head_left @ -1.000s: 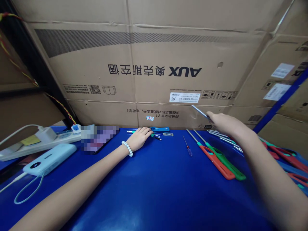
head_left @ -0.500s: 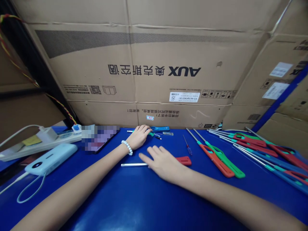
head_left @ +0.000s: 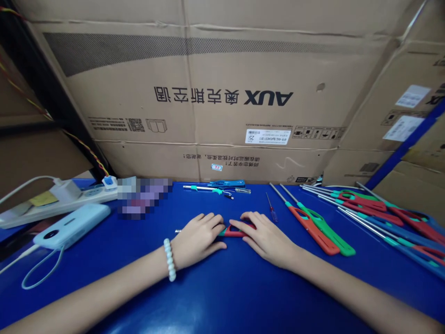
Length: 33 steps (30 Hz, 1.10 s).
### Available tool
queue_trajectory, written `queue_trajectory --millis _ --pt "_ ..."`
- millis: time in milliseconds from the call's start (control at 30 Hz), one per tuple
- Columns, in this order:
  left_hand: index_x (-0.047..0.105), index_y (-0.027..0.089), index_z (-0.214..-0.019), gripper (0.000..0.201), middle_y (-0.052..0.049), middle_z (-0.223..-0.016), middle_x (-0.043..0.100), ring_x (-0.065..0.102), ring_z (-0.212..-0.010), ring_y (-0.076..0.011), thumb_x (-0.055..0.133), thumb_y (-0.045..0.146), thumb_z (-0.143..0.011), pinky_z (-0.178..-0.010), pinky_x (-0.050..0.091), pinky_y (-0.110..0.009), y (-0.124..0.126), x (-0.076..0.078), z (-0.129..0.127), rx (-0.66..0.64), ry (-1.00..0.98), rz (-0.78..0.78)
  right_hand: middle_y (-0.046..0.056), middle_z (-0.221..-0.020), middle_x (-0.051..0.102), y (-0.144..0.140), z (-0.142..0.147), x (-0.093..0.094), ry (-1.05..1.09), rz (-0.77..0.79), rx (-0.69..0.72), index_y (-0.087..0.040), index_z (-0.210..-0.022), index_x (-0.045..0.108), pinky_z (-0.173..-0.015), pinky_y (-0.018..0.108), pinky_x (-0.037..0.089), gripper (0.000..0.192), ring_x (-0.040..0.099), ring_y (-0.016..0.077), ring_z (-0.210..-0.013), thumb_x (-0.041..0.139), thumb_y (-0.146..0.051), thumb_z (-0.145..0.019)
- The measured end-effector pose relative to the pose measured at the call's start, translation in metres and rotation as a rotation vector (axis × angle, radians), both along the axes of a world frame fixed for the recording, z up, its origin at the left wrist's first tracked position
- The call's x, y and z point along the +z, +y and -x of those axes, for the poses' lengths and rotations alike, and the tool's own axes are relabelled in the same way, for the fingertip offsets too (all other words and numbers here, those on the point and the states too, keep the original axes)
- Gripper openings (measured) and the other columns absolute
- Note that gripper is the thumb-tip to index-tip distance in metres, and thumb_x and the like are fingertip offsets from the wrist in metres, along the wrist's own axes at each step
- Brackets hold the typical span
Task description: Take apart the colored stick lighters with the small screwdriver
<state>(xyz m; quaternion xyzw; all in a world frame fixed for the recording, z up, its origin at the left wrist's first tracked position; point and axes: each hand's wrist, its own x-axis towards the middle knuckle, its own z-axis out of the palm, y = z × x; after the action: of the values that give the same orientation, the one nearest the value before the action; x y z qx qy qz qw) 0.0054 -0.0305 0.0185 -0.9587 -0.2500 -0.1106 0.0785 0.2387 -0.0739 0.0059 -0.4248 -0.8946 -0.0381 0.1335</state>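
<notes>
A long-nosed lighter with a red handle, teal collar and metal tube lies crosswise on the blue table before me. My left hand, with a beaded bracelet at the wrist, is closed over its tube, thumb on the near side. The tube's tip sticks out at the left. My right hand grips the red handle with fingers bent over it, hiding its far end. Farther back lies an opened lighter: a blue handle shell, a metal tube with teal parts, and a small wired piece.
A screwdriver lies right of centre, beside orange and green lighters. Several more lighters are piled at the right. On the left are a power bank, a power strip and a blurred-out flat object. Cardboard walls the back.
My left hand has left the opened lighter at the back and come nearer, onto the red lighter's tube. My right hand has shifted right along the red lighter to its handle.
</notes>
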Motion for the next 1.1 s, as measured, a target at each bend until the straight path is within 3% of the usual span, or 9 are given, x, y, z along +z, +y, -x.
queue_trajectory --millis 133,267,600,700,767,867,933,967,1100 --pt "0.058 0.014 -0.098 0.025 -0.006 -0.099 0.06 0.055 -0.088 -0.0226 0.059 0.037 -0.089 -0.073 0.04 -0.034 -0.006 -0.014 -0.006 0.056 0.014 -0.113 0.011 -0.098 0.055 0.002 0.005 -0.003 -0.005 -0.035 -0.022 -0.02 -0.124 0.055 -0.077 0.037 0.046 0.032 0.051 0.0224 -0.087 0.041 -0.027 -0.096" --pt "0.054 0.015 -0.089 0.02 -0.004 -0.09 0.059 0.053 -0.08 -0.0214 0.055 0.035 -0.092 -0.068 0.036 -0.034 -0.003 -0.014 -0.007 0.049 0.027 -0.17 0.01 -0.096 0.054 -0.004 0.006 0.004 -0.022 0.056 -0.012 -0.02 -0.12 0.055 -0.074 0.035 0.046 0.031 0.052 0.023 -0.085 0.044 -0.033 -0.094" --pt "0.049 0.015 -0.079 0.038 -0.004 -0.074 0.057 0.051 -0.067 -0.0194 0.03 0.04 -0.1 -0.065 0.034 -0.034 -0.011 -0.012 -0.005 -0.097 -0.016 -0.235 0.0 -0.092 0.058 -0.015 -0.004 0.052 0.268 0.821 0.054 -0.026 -0.112 0.054 -0.076 0.027 0.04 0.023 0.053 0.0157 -0.085 0.041 -0.038 -0.096" --pt "0.049 0.015 -0.077 0.043 -0.005 -0.074 0.057 0.051 -0.066 -0.0193 0.025 0.041 -0.1 -0.065 0.035 -0.034 -0.011 -0.012 -0.006 -0.113 -0.041 -0.236 -0.003 -0.077 0.05 -0.011 -0.005 0.052 0.401 1.092 0.032 -0.021 -0.106 0.054 -0.058 0.02 0.037 0.027 0.046 0.0097 -0.064 0.043 -0.043 -0.095" --pt "0.05 0.015 -0.077 0.044 -0.005 -0.073 0.057 0.051 -0.065 -0.0194 0.024 0.042 -0.1 -0.066 0.035 -0.034 -0.01 -0.013 -0.006 -0.121 -0.051 -0.235 -0.006 -0.066 0.042 -0.007 -0.007 0.048 0.498 1.331 0.007 -0.02 -0.105 0.051 -0.045 0.017 0.027 0.03 0.034 0.0063 -0.05 0.044 -0.047 -0.093" --pt "0.05 0.014 -0.077 0.043 -0.005 -0.073 0.056 0.051 -0.066 -0.0197 0.027 0.044 -0.099 -0.066 0.035 -0.034 -0.01 -0.014 -0.006 -0.123 -0.051 -0.239 -0.009 -0.059 0.033 -0.001 -0.009 0.043 0.603 1.571 -0.005 -0.022 -0.106 0.047 -0.04 0.016 0.02 0.031 0.021 0.0049 -0.043 0.044 -0.05 -0.092" --pt "0.05 0.014 -0.078 0.04 -0.005 -0.074 0.057 0.051 -0.066 -0.02 0.032 0.044 -0.098 -0.066 0.034 -0.034 -0.01 -0.014 -0.006 -0.116 -0.039 -0.236 -0.009 -0.06 0.033 -0.001 -0.01 0.044 0.572 1.549 -0.004 -0.022 -0.106 0.047 -0.041 0.016 0.022 0.032 0.022 0.0051 -0.044 0.044 -0.05 -0.092" --pt "0.05 0.014 -0.079 0.038 -0.005 -0.075 0.057 0.051 -0.067 -0.0201 0.036 0.044 -0.098 -0.065 0.034 -0.034 -0.009 -0.014 -0.007 -0.114 -0.028 -0.229 -0.008 -0.062 0.036 -0.003 -0.01 0.045 0.525 1.449 0.001 -0.022 -0.106 0.049 -0.043 0.016 0.026 0.031 0.027 0.0056 -0.046 0.043 -0.049 -0.092" --pt "0.05 0.014 -0.08 0.03 -0.004 -0.078 0.058 0.052 -0.071 -0.0203 0.051 0.042 -0.093 -0.065 0.034 -0.033 -0.006 -0.013 -0.006 -0.113 0.032 -0.183 0.001 -0.08 0.055 -0.012 -0.006 0.047 0.234 0.771 0.039 -0.023 -0.108 0.056 -0.063 0.023 0.04 0.026 0.052 0.0139 -0.072 0.041 -0.041 -0.095"
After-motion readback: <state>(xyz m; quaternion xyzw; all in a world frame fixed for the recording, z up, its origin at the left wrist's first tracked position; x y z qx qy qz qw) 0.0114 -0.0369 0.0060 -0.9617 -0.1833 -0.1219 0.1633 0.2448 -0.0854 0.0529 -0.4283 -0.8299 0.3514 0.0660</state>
